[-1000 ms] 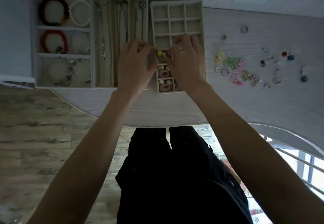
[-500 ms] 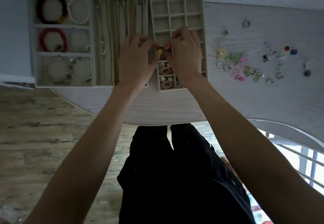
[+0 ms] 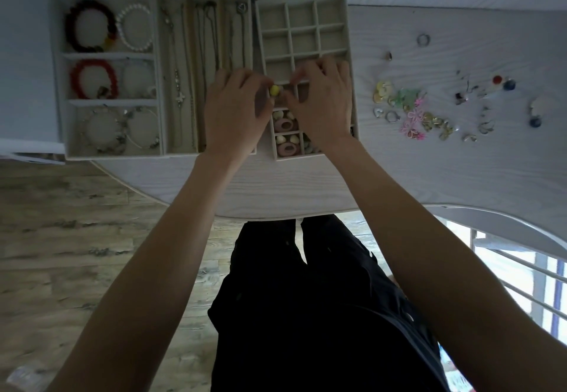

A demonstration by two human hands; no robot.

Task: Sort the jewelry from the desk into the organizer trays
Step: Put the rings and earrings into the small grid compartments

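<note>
Desk [image 3: 429, 176]: pale woodgrain, curved near edge, floor directly below at 6 o'clock. Anything rolling off gone to the floor.

Three organizer trays in a row along the far side. Bracelet tray [image 3: 58, 72] at 9 o'clock, filled with bead bracelets. Necklace tray [image 3: 158, 54] next, chains laid lengthwise in narrow lanes. Grid tray [image 3: 345, 23] at 12 o'clock, small square cells; far rows bare, near rows partly filled with pink ovals and pale beads.

Left hand [image 3: 231, 112] over the seam between necklace tray and grid tray, fingertips pinching a small yellow earring [image 3: 274, 90]. Right hand [image 3: 322, 100] directly opposite at 3 o'clock of the earring, fingers curled inward toward it; contact with the piece not resolvable, so grasp on that side cannot be told. Earring held above the grid tray's left column, about mid-depth, not yet down in a cell.

Loose pile of earrings and rings [image 3: 426, 112] at 2 o'clock on the bare desk, well apart from the trays. Much sorting left, by judgement.

Risks, judged:
- Tiny, rounded piece; slip from the pinch likely to bounce into a wrong cell or the necklace lanes.
- Heel of either hand close to filled near cells; nudge could spill contents or shift the tray toward the desk edge.
- If a pair or backing is involved, separation and loss possible.
</note>
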